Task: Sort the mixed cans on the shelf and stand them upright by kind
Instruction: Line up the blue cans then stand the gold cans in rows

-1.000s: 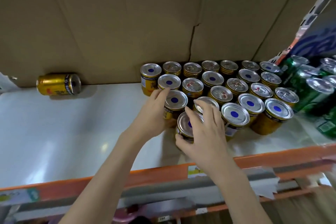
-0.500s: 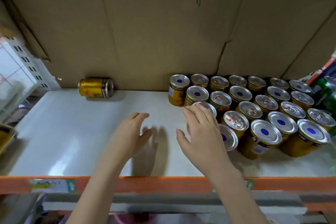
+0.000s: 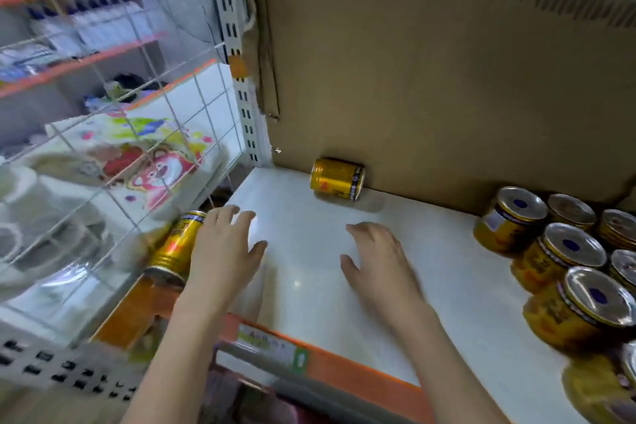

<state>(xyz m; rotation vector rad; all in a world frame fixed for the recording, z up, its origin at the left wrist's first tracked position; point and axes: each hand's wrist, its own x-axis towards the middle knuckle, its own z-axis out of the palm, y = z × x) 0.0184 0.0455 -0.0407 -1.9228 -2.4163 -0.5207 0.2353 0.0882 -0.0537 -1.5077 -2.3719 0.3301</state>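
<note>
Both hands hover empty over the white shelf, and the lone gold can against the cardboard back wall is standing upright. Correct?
Not quite. The lone gold can lies on its side against the cardboard back wall, as the head view shows. The left hand and right hand do hover empty over the white shelf.

Head view, angled down, near shelf (image 3: pixel 344 268)

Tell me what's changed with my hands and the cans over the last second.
Both hands let go of the upright gold cans and moved left; left hand and right hand now hover open, holding nothing. The tipped can stays on its side by the cardboard.
</note>
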